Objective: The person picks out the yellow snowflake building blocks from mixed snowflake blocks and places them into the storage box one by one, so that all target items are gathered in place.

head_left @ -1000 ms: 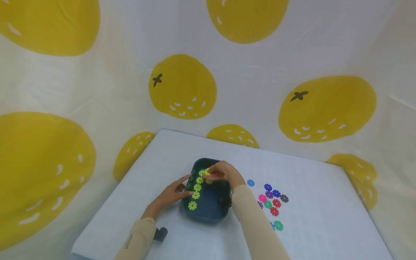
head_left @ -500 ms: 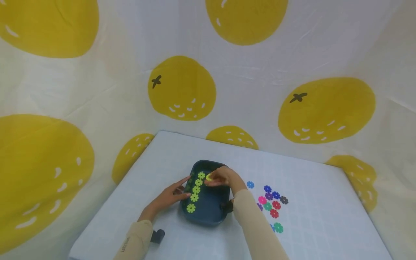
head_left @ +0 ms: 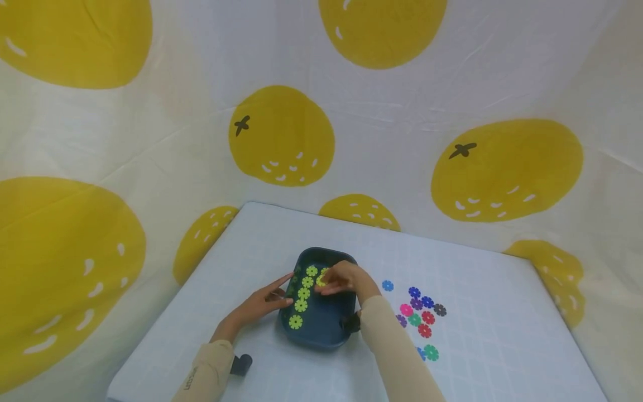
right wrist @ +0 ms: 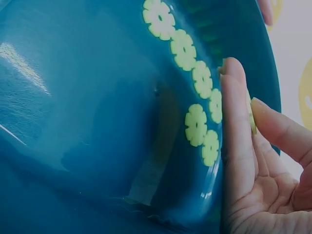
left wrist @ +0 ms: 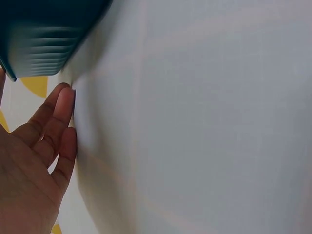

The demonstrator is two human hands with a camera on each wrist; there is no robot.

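Observation:
A dark blue-green plastic basin (head_left: 326, 321) sits on the white-covered table. Yellow-green snowflake discs (right wrist: 197, 125) lie on its floor, most in a row along the left side. My right hand (head_left: 344, 277) reaches in over the far end. Between its thumb and fingers it pinches a yellow-green disc (right wrist: 252, 117), seen nearly edge-on in the right wrist view. At the left rim, my left hand (head_left: 258, 306) touches the basin with thumb and forefinger spread. Its other fingers (left wrist: 53, 122) lie fairly straight beneath the basin's edge, holding nothing in the left wrist view.
Loose discs in red, pink, purple, green, blue and grey, among them a red disc (head_left: 425, 330), lie right of the basin. A light blue disc (head_left: 388, 285) lies apart. Black devices (head_left: 242, 364) are on both wrists. A lemon-printed curtain (head_left: 392, 139) hangs behind the table.
My right hand has shifted slightly toward me inside the basin, and two yellow-green discs now show beside its fingertips. My left hand stays at the left rim.

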